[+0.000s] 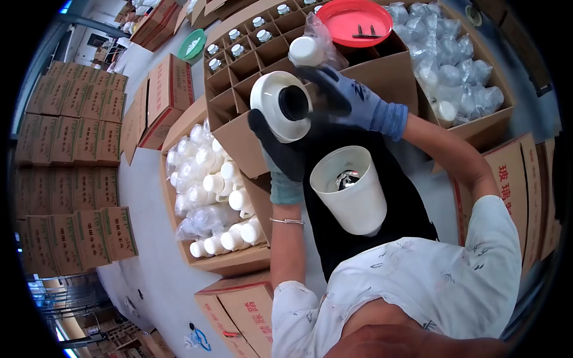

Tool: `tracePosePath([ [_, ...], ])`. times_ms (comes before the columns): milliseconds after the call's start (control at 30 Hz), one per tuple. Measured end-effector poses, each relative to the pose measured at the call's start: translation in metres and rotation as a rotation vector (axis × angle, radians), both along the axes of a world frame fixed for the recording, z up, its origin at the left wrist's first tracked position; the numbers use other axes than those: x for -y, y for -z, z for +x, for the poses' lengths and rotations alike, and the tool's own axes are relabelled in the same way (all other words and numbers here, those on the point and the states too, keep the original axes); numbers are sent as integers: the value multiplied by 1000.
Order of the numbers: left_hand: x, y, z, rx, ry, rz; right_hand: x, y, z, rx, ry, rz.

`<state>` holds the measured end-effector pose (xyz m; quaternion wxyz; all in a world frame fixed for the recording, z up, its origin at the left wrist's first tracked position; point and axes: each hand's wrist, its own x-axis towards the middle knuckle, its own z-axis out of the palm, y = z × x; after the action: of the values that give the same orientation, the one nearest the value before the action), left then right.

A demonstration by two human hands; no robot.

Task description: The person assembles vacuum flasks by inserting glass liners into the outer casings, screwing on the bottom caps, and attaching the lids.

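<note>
We see two gloved hands above a lap covered by a black apron (322, 238). The left hand (280, 152) is closed on the edge of a round white lid (268, 110) with a black centre, tilted up in front of a divided carton (233, 128). The right hand (358, 101) is open, fingers spread, just beside the lid; we see nothing gripped in it. A white tub (358, 206) leans in the lap, its mouth uncovered and something shiny (347, 179) inside.

We judge the tub to be the weak point: neither hand steadies it, so a shift of the knees could roll it off, and if the shiny part is glass, a fall might break it. The lid is held at one side only; smooth gloves could let it slip onto the tub. Near the right fingers, a bagged bottle (306, 51) lies on the carton, where a careless knuckle could push it. Beyond it, a red tray (340, 24) holds small dark metal pieces (366, 33); a bump from the bottle could scatter them.
</note>
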<state>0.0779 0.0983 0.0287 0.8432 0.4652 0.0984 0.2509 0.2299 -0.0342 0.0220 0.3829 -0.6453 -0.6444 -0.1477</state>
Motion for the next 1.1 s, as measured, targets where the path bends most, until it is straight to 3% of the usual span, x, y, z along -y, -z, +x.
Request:
tracePosePath([
  [33,-5,4,-2,35,70,37,3,-26,-14,50,74,125],
  [100,-3,7,-6,-42,-65,586,11,-36,-15,382,-34,-177],
  [167,4,9,-12,-85,-155,897,0,-25,-8,366,-74,-46],
  [300,29,-4,-21,-96,-261,1030,-1,-39,-3,403,41,6],
  [367,40,-10,-23,-100,-322,1096,-7,-44,-11,180,122,41],
  [467,48,-13,-11,-94,-456,1107,-14,-46,-24,-109,49,267],
  [567,64,-46,6,95,-596,1253,-12,-32,-15,-564,-73,311],
  [633,36,-58,-5,114,-553,1812,0,-17,2,-869,-164,134],
  [700,18,-66,-11,263,-301,2002,18,7,17,-999,-224,-156],
  [767,13,-69,-19,267,-23,2070,32,36,25,-984,-286,-405],
  [833,14,-55,-24,251,109,1976,40,61,34,-933,-314,-519],
  [900,-4,-10,-35,173,157,1604,40,94,48,-854,-265,-502],
  [967,-9,22,-52,47,219,1490,52,18,16,-1313,196,-612],
  [1033,-4,40,-59,-46,336,1340,57,95,34,-1208,23,-265],
  [1100,0,35,-54,8,398,1308,61,70,8,-1052,-110,-219],
])
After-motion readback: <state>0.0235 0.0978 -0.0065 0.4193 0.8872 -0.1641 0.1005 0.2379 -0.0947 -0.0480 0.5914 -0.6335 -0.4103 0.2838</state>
